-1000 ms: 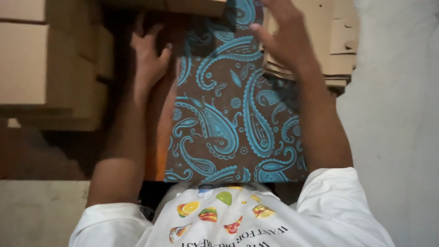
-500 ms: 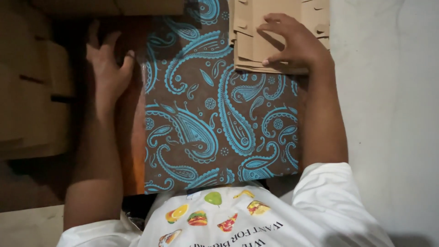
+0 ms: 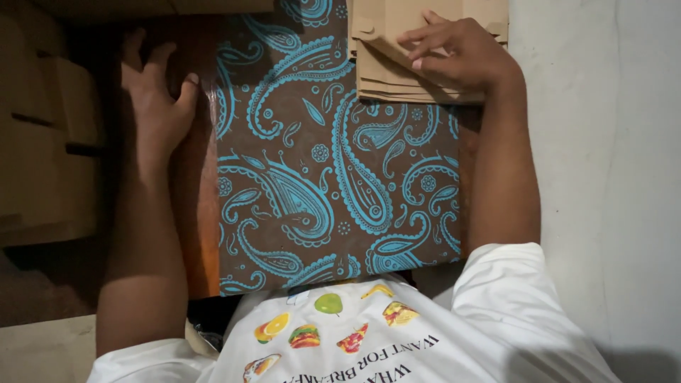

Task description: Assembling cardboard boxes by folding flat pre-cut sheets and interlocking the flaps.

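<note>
Here, fingers on flat cardboard stack

A brown cloth with blue paisley pattern covers the work surface, brown cardboard boxes stand stacked along one side, and a pale grey wall borders the other.

Right hand rests fingers-down on flat cardboard stack atop paisley cloth; left hand lies open beside the cloth's left edge.
</note>
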